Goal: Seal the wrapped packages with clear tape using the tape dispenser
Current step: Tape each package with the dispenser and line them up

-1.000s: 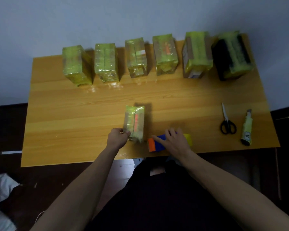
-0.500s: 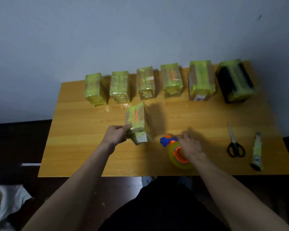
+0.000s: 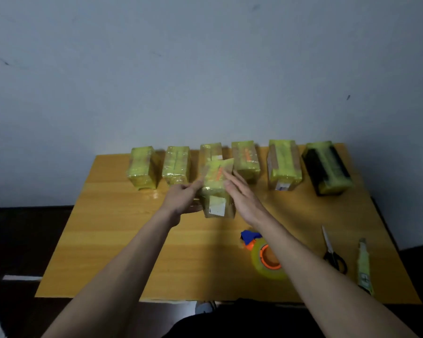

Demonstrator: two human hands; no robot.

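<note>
A small package (image 3: 217,202) wrapped in yellow-green film, with a white label on its near end, is tilted up just in front of the back row. My left hand (image 3: 181,198) grips its left side between thumb and fingers. Straight fingers of my right hand (image 3: 242,200) lie flat against its right top face. The tape dispenser (image 3: 266,258), an orange core with a clear yellowish roll and a blue handle, lies alone on the table under my right forearm. Several wrapped packages (image 3: 283,167) stand in a row along the table's far edge.
The wooden table (image 3: 122,240) stands against a grey wall. Black-handled scissors (image 3: 331,252) and a utility knife (image 3: 364,267) lie at the right near the front edge. A black package with yellow-green wrap (image 3: 327,168) ends the row at the right.
My left hand has carried the package away from me to the back row. My right hand let go of the tape dispenser and moved onto the package. The view tilted up.
</note>
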